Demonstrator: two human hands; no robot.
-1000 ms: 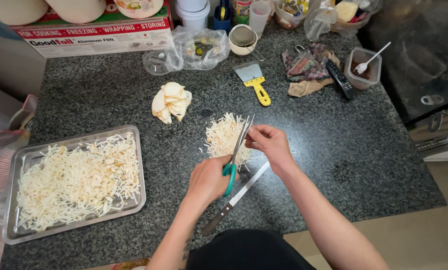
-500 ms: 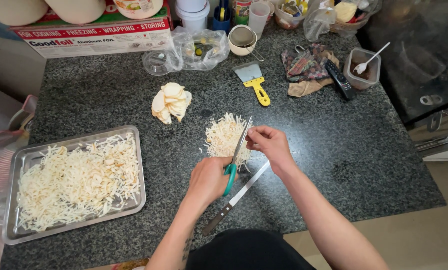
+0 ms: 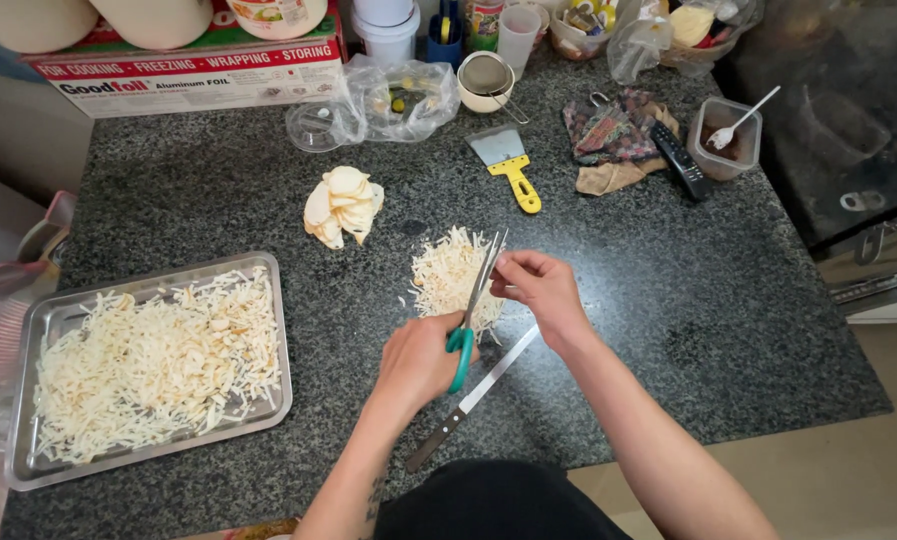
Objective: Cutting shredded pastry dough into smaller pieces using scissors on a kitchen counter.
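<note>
My left hand [image 3: 420, 358] grips green-handled scissors [image 3: 474, 303] whose blades point away from me over a small pile of pale shreds [image 3: 446, 276] on the dark granite counter [image 3: 668, 300]. My right hand [image 3: 540, 290] pinches something small at the blades, too small to make out. A long knife [image 3: 473, 396] lies flat on the counter under my wrists. A heap of pale uncut slices [image 3: 341, 205] sits further back, left of the pile.
A metal tray [image 3: 268, 400] full of shreds stands at the left. A yellow-handled scraper [image 3: 510, 167], a plastic bag [image 3: 403, 98], a strainer cup [image 3: 486, 82], a cloth [image 3: 610, 135], a remote [image 3: 678, 160] and a tub with a spoon [image 3: 725, 137] line the back. The counter edge [image 3: 848, 330] drops at the right.
</note>
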